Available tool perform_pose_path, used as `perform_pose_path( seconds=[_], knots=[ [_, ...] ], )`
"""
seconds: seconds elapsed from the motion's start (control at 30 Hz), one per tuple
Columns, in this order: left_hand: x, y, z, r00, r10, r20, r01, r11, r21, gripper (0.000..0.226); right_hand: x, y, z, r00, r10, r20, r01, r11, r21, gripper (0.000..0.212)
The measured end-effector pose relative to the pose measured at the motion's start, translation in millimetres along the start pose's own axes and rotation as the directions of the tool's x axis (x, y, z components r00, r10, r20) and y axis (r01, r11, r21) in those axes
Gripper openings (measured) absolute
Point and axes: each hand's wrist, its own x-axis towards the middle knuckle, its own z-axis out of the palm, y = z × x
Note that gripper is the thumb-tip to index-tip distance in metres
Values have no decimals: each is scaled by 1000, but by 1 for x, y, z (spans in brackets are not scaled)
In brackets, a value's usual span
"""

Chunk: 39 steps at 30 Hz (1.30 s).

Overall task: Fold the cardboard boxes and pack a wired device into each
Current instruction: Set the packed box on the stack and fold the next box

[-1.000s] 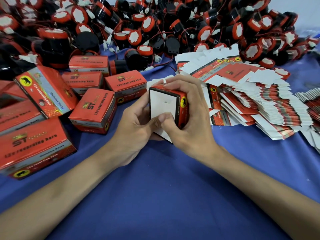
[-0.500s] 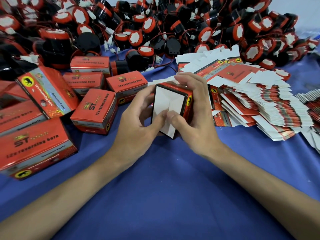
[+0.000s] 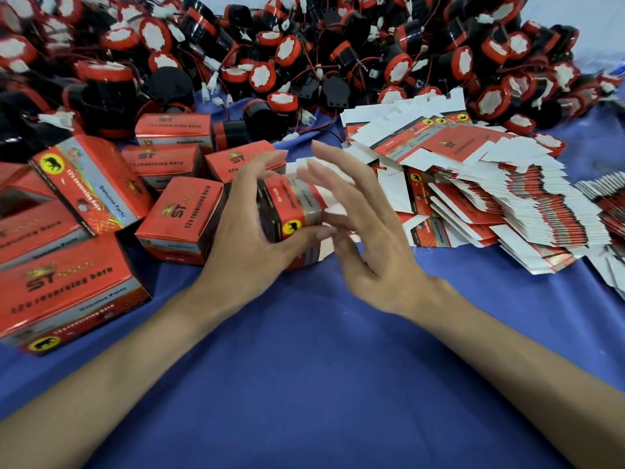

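Note:
A small red folded cardboard box (image 3: 293,204) sits between my hands over the blue cloth. My left hand (image 3: 250,238) grips it, thumb under its front corner and fingers over the top. My right hand (image 3: 358,238) is just to its right with fingers spread and straight, blurred, holding nothing. A big heap of black and red wired devices (image 3: 304,59) lies across the back. A fanned stack of flat unfolded boxes (image 3: 480,191) lies to the right.
Several closed red boxes (image 3: 179,218) stand and lie at the left, the nearest one large at the left edge (image 3: 67,289). More flat boxes (image 3: 605,204) reach the right edge. Blue cloth (image 3: 321,367) covers the table in front.
The box has been turned so its red printed side faces me instead of the white flaps. My right hand has let go and opened; my left hand keeps hold.

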Motion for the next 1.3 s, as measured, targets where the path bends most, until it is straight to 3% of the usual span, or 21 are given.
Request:
perform_pose_path(
  seconds=[0.1,0.2,0.3,0.37,0.5,0.67,0.77,0.87,0.93,1.13,1.3],
  knots=[
    [2,-2,-5,1000,10,-29,-9,999,42,61,4,7,-6,964,-18,-267,-40,977,-211,49],
    [5,-4,-10,1000,10,-11,-10,1000,23,56,16,28,-15,934,141,-327,-253,909,-332,27],
    [7,-9,-14,999,5,-34,-7,998,-66,53,37,56,-16,931,330,-154,-362,877,-315,21],
    [6,-14,-14,996,-25,-86,10,985,-170,48,55,72,-9,932,361,-39,-351,869,-349,20],
    [10,-20,-19,981,-143,-128,89,931,-355,37,103,98,13,878,472,-78,-477,850,-223,22],
    [12,-21,-31,993,-114,-2,113,985,-129,50,145,124,35,762,609,218,-561,790,-246,39],
    [13,-25,-37,992,-108,71,118,981,-156,56,157,133,42,649,673,355,-596,740,-311,37],
    [15,-29,-41,988,-138,68,152,952,-268,63,155,136,41,686,673,275,-565,732,-381,18],
    [16,-29,-41,985,-147,86,166,947,-277,60,148,135,35,760,593,266,-437,769,-467,41],
    [15,-29,-38,981,-180,76,192,958,-215,57,128,112,-2,825,561,69,-517,799,-308,18],
    [14,-25,-32,979,-202,35,205,970,-130,51,84,69,-45,909,397,-128,-417,877,-238,33]
  ],
)
